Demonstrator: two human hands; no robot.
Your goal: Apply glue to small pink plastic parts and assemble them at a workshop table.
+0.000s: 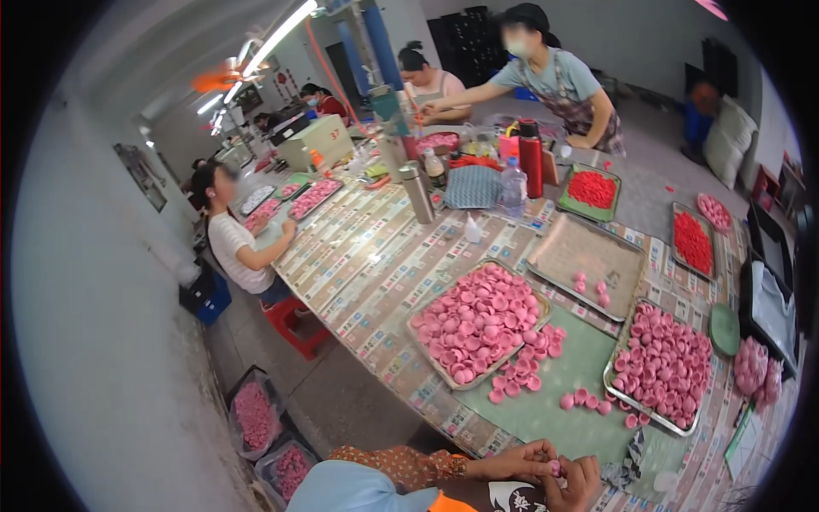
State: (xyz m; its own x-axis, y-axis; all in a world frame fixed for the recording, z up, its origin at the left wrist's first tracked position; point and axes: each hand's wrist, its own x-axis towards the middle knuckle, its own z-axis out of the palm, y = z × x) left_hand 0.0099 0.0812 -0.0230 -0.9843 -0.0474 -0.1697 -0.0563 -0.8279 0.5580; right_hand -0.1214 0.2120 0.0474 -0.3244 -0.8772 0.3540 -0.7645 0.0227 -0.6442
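At the table's near edge my left hand (519, 461) and my right hand (577, 485) meet, fingers closed round one small pink piece (554, 468). Most of that piece is hidden by the fingers. Ahead lies a green mat (512, 416) with loose pink hollow half-balls (512, 381) and a short row of pink pieces (586, 398). A metal tray heaped with pink half-balls (482, 320) stands at the mat's left, partly over it. Another tray of pink cup-shaped pieces (664, 363) is at the right. A crumpled grey cloth (630, 465) lies beside my right hand.
Behind the mat is a metal tray (589, 243) holding several pink balls. Trays of red pieces (590, 189), a red flask (530, 158), a steel flask (417, 192) and a plastic bottle (514, 188) stand farther back. Co-workers (243, 247) surround the table; lined bins (253, 414) sit lower left.
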